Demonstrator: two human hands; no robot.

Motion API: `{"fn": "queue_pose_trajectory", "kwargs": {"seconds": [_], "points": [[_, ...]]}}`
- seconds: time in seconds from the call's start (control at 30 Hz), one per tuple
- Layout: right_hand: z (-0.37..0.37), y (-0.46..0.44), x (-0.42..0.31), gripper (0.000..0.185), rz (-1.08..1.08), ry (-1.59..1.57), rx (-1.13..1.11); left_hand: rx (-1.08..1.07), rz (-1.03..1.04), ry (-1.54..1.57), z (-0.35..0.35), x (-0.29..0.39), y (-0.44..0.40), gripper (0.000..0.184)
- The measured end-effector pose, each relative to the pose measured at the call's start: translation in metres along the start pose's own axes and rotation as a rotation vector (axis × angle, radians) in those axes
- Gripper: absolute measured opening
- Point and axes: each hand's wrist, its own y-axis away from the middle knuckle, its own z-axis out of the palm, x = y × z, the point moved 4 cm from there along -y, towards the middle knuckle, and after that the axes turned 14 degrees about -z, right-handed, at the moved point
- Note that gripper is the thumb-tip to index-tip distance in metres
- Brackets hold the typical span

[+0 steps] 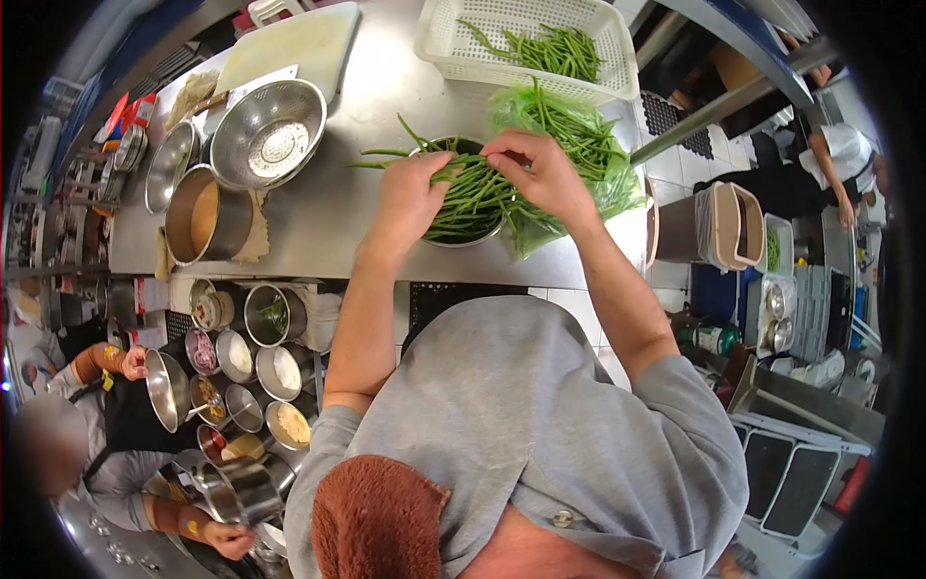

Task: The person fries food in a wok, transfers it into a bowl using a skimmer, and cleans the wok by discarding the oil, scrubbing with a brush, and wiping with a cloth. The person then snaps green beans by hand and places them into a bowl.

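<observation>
Long green beans (473,203) are heaped in a round metal container (487,236) on the steel table. My left hand (410,198) is closed around a bunch of beans at the container's left side, their ends sticking out to the left. At the top of the heap my right hand (542,176) has thumb and forefinger pinched together at a bean; its other fingers are curled. Just to the right, a green plastic bag (624,196) lies open with more beans on it. A white perforated basket (446,60) behind it holds a smaller pile of beans.
On the left stand a colander (243,145), a metal bowl (166,166) and a pot (212,246) of orange-brown liquid. A cutting board (299,48) lies behind a knife (246,92). Another person's hand (135,362) grips a bowl at lower left. A bin (699,227) is at right.
</observation>
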Motion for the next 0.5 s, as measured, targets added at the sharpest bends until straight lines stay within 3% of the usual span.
{"fn": "queue_pose_trajectory", "kwargs": {"seconds": [0.1,0.13,0.2,0.23,0.3,0.37,0.5], "points": [[0.014,0.011,0.020,0.012,0.283,-0.583,0.140,-0.047,-0.038,0.118,-0.006,0.006,0.000,0.020],[0.016,0.012,0.025,0.012,0.285,-0.581,0.152,-0.081,-0.084,0.108,-0.005,0.004,-0.001,0.020],[0.026,0.010,0.030,0.013,0.289,-0.960,0.199,-0.116,-0.130,0.095,-0.002,0.004,-0.001,0.022],[0.030,0.008,0.031,0.013,0.288,-0.964,0.202,-0.097,-0.144,0.230,-0.002,0.005,0.000,0.023],[0.028,0.001,0.031,0.015,0.200,-0.560,0.259,-0.077,-0.158,0.362,-0.007,0.003,-0.001,0.026],[0.029,0.002,0.033,0.016,0.165,-0.454,0.164,-0.299,-0.440,1.001,-0.005,-0.010,-0.003,0.028],[0.034,0.002,0.019,0.018,0.062,-0.292,-0.015,-0.279,-0.544,1.141,0.001,-0.012,0.001,0.028]]}}
